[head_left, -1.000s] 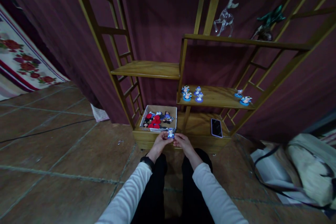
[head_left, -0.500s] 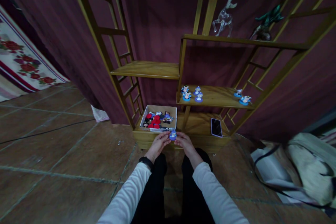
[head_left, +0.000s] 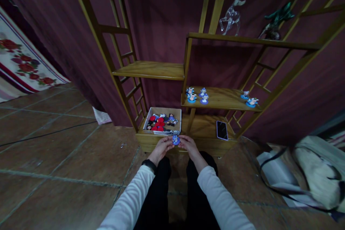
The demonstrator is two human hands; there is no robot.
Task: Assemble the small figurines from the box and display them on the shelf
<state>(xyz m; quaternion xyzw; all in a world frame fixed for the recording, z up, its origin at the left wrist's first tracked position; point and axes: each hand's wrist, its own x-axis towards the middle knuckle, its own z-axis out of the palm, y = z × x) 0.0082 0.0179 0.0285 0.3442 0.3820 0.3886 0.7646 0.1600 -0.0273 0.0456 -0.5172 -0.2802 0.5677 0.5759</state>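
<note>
Holding a small purple toy (head_left: 176, 139) between them, the left hand (head_left: 163, 146) and the right hand (head_left: 189, 145) meet in front of the knees (head_left: 165, 172). Each grip is a narrow pinch: the left fingertips press on the toy's left edge, the right fingertips on its right edge, and the other fingers curl loosely. The toy lies right at both sets of fingertips, straight between the hands, so neither hand is clearly nearer. Its round base looks tipped, but it is too small and blurred to tell which way its long axis runs.

Just beyond the toy is the near wall of a white box (head_left: 159, 133), in which more toys lie jumbled, several with red round bases (head_left: 160, 124) turned up. The box sits on the lower shelf (head_left: 205, 127), and a phone (head_left: 222, 130) lies to its right. Up and to the right of the hands, the middle shelf (head_left: 223, 97) bears four toys (head_left: 204, 99) grouped at its left end and two toys (head_left: 252, 102) at its right.

No brand, label or writing can be read; the phone's screen is dark.
</note>
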